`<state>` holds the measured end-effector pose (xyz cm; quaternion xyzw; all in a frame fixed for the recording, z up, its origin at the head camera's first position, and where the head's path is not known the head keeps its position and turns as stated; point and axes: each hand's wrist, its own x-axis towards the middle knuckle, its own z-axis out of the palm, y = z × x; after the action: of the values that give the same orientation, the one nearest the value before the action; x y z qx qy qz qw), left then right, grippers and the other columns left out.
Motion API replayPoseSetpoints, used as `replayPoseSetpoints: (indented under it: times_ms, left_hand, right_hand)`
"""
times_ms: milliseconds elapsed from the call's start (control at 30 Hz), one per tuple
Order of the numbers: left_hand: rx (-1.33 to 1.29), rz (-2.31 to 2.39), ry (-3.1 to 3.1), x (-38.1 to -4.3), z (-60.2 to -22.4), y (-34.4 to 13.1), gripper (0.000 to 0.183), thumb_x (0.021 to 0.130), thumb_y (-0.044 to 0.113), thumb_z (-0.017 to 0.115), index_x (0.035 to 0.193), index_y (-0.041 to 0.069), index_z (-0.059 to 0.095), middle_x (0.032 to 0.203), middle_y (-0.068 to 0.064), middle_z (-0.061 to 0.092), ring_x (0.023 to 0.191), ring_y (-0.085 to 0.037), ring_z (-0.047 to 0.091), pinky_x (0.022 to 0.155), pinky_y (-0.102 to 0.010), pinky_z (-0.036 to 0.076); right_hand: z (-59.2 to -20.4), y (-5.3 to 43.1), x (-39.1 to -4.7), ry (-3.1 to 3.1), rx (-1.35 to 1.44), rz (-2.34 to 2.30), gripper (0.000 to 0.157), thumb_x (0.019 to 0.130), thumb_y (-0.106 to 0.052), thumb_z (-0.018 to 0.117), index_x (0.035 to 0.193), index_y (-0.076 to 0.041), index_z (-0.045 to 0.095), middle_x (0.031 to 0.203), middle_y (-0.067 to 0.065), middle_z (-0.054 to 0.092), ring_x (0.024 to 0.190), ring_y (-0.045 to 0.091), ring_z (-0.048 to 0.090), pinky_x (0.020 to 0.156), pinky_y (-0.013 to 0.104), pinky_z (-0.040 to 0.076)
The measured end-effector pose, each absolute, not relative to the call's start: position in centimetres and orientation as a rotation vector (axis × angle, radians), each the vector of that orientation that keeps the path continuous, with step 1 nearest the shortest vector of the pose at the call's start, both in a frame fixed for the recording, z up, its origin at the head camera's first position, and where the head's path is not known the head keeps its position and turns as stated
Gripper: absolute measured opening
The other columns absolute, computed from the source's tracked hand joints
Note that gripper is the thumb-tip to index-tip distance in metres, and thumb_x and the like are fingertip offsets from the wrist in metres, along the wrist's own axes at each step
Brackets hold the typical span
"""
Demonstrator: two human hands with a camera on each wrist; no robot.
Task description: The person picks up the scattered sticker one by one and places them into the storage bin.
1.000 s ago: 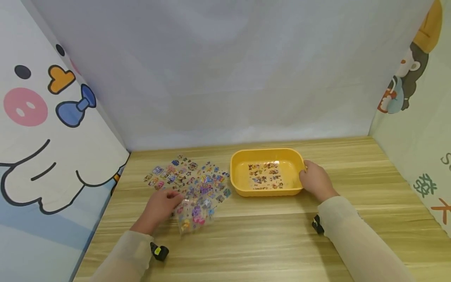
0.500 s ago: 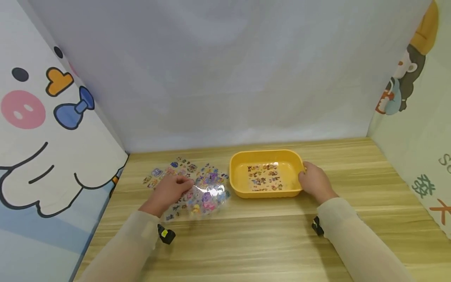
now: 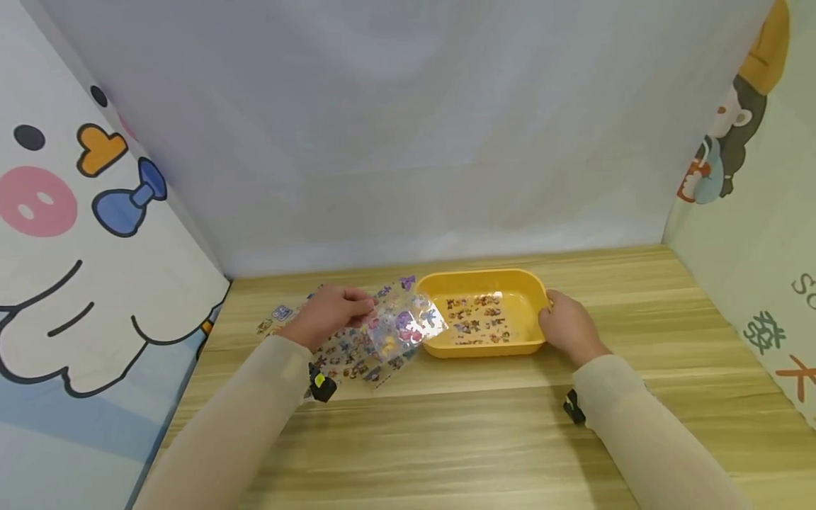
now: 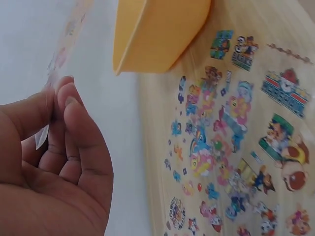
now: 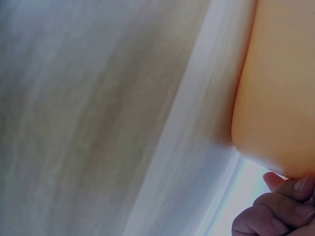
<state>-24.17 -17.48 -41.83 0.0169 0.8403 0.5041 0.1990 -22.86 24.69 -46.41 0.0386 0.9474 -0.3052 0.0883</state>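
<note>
My left hand (image 3: 331,312) pinches a clear sticker sheet (image 3: 404,326) with purple, pink and yellow figures between thumb and fingertips. The sheet is raised off the table, and its right corner overlaps the left rim of a yellow plastic tray (image 3: 484,350). Below that hand, several more clear sticker sheets (image 4: 231,147) lie overlapping on the table, partly hidden by the hand and sleeve. Inside the tray lies a sticker sheet (image 3: 474,319) with rows of small brown figures. On the tray's right end, my right hand (image 3: 569,327) grips the rim; the right wrist view catches only its curled fingers (image 5: 280,209).
The wood-grain table (image 3: 459,439) extends in front of the tray and to its right. A pale cloth (image 3: 421,156) stands behind, with cartoon-printed panels at the left (image 3: 70,283) and right (image 3: 739,241) sides.
My left hand has moved right and away from me, lifting the purple-and-pink sticker sheet off the pile to the tray's left edge. The right hand keeps its grip on the tray.
</note>
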Motion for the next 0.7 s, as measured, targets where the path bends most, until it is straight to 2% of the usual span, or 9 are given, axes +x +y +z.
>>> replayPoseSetpoints:
  times_ms: [367, 567, 700]
  left_hand:
    - [0.09, 1.465, 2.304, -25.8, -41.8, -14.0, 0.024, 0.107, 0.022, 0.061, 0.123, 0.008, 0.071, 0.117, -0.008, 0.068, 0.101, -0.023, 0.064, 0.102, -0.05, 0.051]
    - [0.088, 1.41, 2.36, -26.6, -41.8, -11.9, 0.024, 0.105, 0.024, 0.063, 0.122, 0.01, 0.072, 0.105, -0.01, 0.067, 0.104, -0.033, 0.064, 0.099, -0.05, 0.052]
    - [0.111, 1.374, 2.404, -26.8, -41.7, -10.7, 0.024, 0.105, 0.026, 0.063, 0.122, 0.012, 0.073, 0.103, -0.011, 0.068, 0.104, -0.036, 0.064, 0.097, -0.052, 0.051]
  right_hand:
    - [-46.7, 24.7, -23.0, 2.823, 0.101, -0.926, 0.056, 0.106, -0.016, 0.037, 0.153, 0.014, 0.032, 0.15, 0.035, 0.043, 0.129, 0.044, 0.051, 0.11, 0.062, 0.038]
    - [-46.4, 24.6, -22.9, 2.804, 0.117, -0.911, 0.058, 0.106, -0.017, 0.036, 0.154, 0.014, 0.029, 0.153, 0.036, 0.037, 0.137, 0.049, 0.043, 0.113, 0.063, 0.033]
    - [-46.1, 24.5, -22.9, 2.796, 0.113, -0.899, 0.058, 0.106, -0.017, 0.036, 0.154, 0.015, 0.027, 0.154, 0.037, 0.036, 0.138, 0.05, 0.042, 0.112, 0.064, 0.033]
